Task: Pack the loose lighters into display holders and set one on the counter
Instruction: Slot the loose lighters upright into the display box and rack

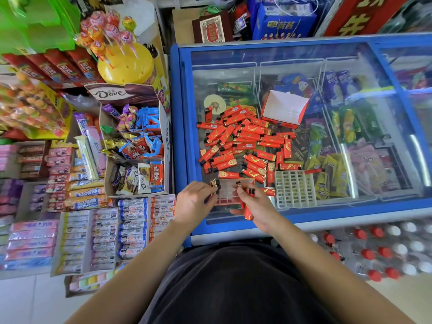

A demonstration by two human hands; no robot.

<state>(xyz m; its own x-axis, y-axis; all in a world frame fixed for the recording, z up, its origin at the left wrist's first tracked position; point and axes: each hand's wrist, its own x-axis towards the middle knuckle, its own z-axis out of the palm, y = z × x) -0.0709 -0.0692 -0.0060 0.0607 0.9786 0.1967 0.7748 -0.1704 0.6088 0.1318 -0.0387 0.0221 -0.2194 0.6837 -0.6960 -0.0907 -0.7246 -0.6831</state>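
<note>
A heap of loose red plastic lighters (243, 141) lies on the blue-framed glass freezer lid (364, 73). At its near edge sits a translucent red-tinted display holder (230, 195), with an empty white plastic grid holder (294, 189) just beside it. The right hand (254, 204) clutches a few red lighters (249, 212). The left hand (196, 197) curls against black-capped lighters (215, 186) standing in the holder's left corner; I cannot tell whether it is pinching them.

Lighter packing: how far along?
Early. Done: two or three seated lighters stand in the left corner of the near holder. In hand: right hand grips a few more lighters, left hand pinches the seated ones. Left: the loose pile on the freezer lid, the white grid holder empty, nothing set out yet.
</note>
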